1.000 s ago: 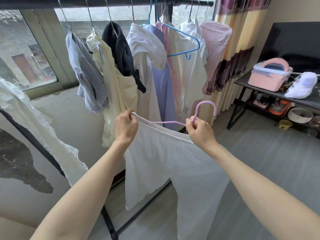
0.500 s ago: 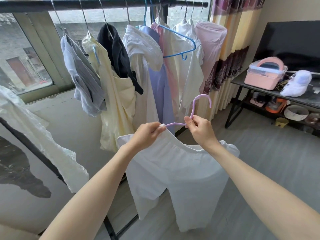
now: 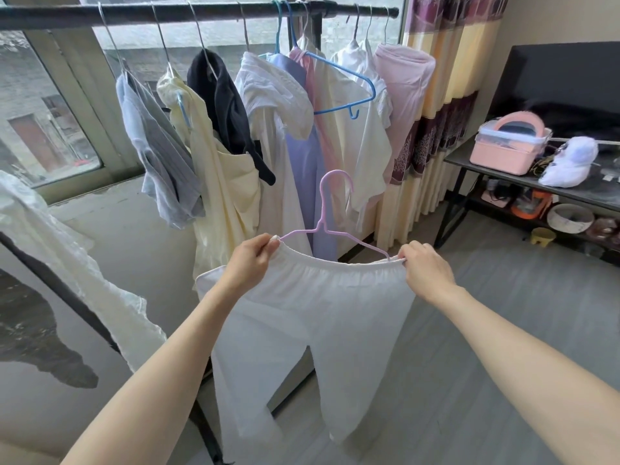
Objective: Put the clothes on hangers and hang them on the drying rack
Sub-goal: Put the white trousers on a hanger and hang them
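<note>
White trousers (image 3: 312, 317) hang in front of me with their elastic waistband stretched over a lilac hanger (image 3: 330, 209), whose hook stands upright above the waist. My left hand (image 3: 250, 260) pinches the waistband and the hanger's left end. My right hand (image 3: 424, 268) pinches the waistband at the hanger's right end. Both trouser legs hang straight down. The black rail of the drying rack (image 3: 214, 11) runs across the top, above and behind the hanger.
Several garments hang on the rail: grey, cream, black, white, lilac and pink. An empty blue hanger (image 3: 349, 85) hangs among them. A white cloth (image 3: 67, 263) drapes a slanted bar at left. A black table (image 3: 469, 159) with a pink box (image 3: 506, 149) stands at right.
My hands have moved apart to the hanger's two ends. The waistband is now spread flat along the hanger, and the hook points up.
</note>
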`<state>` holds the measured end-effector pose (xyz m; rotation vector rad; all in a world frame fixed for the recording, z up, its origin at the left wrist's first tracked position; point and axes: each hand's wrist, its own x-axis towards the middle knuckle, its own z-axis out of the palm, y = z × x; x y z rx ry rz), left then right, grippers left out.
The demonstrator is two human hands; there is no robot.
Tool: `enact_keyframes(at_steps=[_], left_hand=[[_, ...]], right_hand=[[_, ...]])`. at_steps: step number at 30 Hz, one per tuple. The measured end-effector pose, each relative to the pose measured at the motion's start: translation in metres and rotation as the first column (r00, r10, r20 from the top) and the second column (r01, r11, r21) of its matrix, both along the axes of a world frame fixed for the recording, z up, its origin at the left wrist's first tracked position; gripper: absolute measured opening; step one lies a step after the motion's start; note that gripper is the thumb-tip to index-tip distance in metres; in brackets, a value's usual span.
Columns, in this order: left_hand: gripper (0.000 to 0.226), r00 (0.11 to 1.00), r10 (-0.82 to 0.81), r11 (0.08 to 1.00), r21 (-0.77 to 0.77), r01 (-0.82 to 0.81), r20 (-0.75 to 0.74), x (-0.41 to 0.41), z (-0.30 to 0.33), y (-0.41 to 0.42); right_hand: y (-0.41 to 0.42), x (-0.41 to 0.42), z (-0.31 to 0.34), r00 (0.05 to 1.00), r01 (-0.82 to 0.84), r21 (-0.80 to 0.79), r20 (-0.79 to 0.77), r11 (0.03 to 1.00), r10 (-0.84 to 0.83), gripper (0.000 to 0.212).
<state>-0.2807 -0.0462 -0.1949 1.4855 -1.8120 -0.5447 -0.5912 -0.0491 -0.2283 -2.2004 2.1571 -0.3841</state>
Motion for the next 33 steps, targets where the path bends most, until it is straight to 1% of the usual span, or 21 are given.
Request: enact_keyframes(at_steps=[3, 7, 9, 11, 13, 14, 16, 18, 20, 22, 24, 25, 26, 27, 28, 29, 30, 31, 33], left_hand=[[0.032, 0.997, 0.071, 0.997, -0.02, -0.071, -0.008, 0.003, 0.0, 0.001], [0.022, 0.989, 0.145, 0.989, -0.017, -0.145, 0.002, 0.014, -0.007, 0.005], [0.024, 0.99, 0.142, 0.99, -0.017, -0.141, 0.028, 0.011, -0.01, 0.007], [0.029, 0.991, 0.135, 0.99, -0.031, -0.134, 0.016, 0.006, -0.009, 0.009], [0.031, 0.989, 0.133, 0.99, -0.034, -0.136, -0.067, 0.006, -0.006, 0.008], [0.029, 0.984, 0.133, 0.99, -0.036, -0.138, -0.116, 0.009, -0.003, 0.008], [0.028, 0.978, 0.128, 0.989, -0.047, -0.137, -0.164, 0.014, 0.002, 0.009], [0.027, 0.979, 0.107, 0.992, -0.051, -0.117, -0.174, 0.018, 0.006, 0.01], [0.027, 0.977, 0.089, 0.995, -0.031, -0.097, -0.193, 0.018, 0.007, 0.009], [0.029, 0.974, 0.062, 0.998, -0.013, -0.067, -0.22, 0.016, 0.007, 0.009], [0.029, 0.97, 0.022, 1.0, -0.001, -0.022, -0.24, 0.013, 0.009, 0.011], [0.029, 0.969, -0.009, 1.0, -0.002, 0.008, -0.245, 0.009, 0.012, 0.013], [0.03, 0.97, -0.036, 0.999, -0.002, 0.037, -0.239, 0.005, 0.014, 0.014], [0.028, 0.973, -0.064, 0.998, -0.004, 0.065, -0.223, 0.001, 0.015, 0.016], [0.023, 0.976, -0.085, 0.996, 0.0, 0.087, -0.198, -0.004, 0.015, 0.017], [0.02, 0.98, -0.101, 0.995, 0.002, 0.103, -0.171, -0.007, 0.015, 0.018], [0.019, 0.984, -0.108, 0.994, -0.005, 0.108, -0.143, -0.01, 0.014, 0.019], [0.02, 0.988, -0.099, 0.995, -0.022, 0.097, -0.12, -0.011, 0.015, 0.019], [0.021, 0.995, -0.021, 0.996, -0.088, 0.012, -0.101, -0.006, 0.02, 0.018]], right_hand=[[-0.002, 0.005, 0.002, 0.995, 0.002, -0.175, 0.1, 0.985, 0.016, 0.019], [-0.001, 0.014, 0.015, 0.974, -0.084, -0.332, 0.171, 0.94, 0.147, 0.015], [0.001, 0.027, 0.025, 0.955, -0.154, -0.442, 0.164, 0.884, 0.248, 0.017], [0.004, 0.042, 0.032, 0.94, -0.225, -0.493, 0.117, 0.84, 0.321, 0.024], [0.008, 0.049, 0.025, 0.932, -0.267, -0.455, 0.1, 0.849, 0.347, 0.026], [0.009, 0.048, 0.02, 0.932, -0.26, -0.415, 0.129, 0.872, 0.339, 0.028], [0.012, 0.041, 0.007, 0.924, -0.213, -0.305, 0.247, 0.928, 0.293, 0.033], [0.013, 0.036, 0.003, 0.89, -0.15, -0.223, 0.395, 0.963, 0.23, 0.033], [0.011, 0.037, 0.009, 0.856, -0.067, -0.228, 0.487, 0.971, 0.173, 0.031], [0.008, 0.042, 0.022, 0.858, -0.008, -0.316, 0.485, 0.949, 0.169, 0.025], [0.006, 0.053, 0.038, 0.873, -0.06, -0.421, 0.417, 0.905, 0.252, 0.023], [0.006, 0.06, 0.046, 0.862, -0.124, -0.417, 0.404, 0.901, 0.305, 0.028], [0.006, 0.067, 0.056, 0.833, -0.201, -0.368, 0.424, 0.908, 0.356, 0.032], [0.007, 0.076, 0.065, 0.78, -0.281, -0.275, 0.492, 0.919, 0.386, 0.033], [0.008, 0.085, 0.074, 0.712, -0.355, -0.184, 0.582, 0.917, 0.393, 0.029], [0.008, 0.094, 0.077, 0.658, -0.395, -0.139, 0.648, 0.908, 0.385, 0.02], [0.008, 0.1, 0.079, 0.647, -0.391, -0.143, 0.66, 0.909, 0.382, 0.012], [0.006, 0.103, 0.079, 0.664, -0.36, -0.166, 0.645, 0.918, 0.378, 0.013], [0.005, 0.103, 0.074, 0.718, -0.303, -0.169, 0.607, 0.938, 0.341, 0.02]])
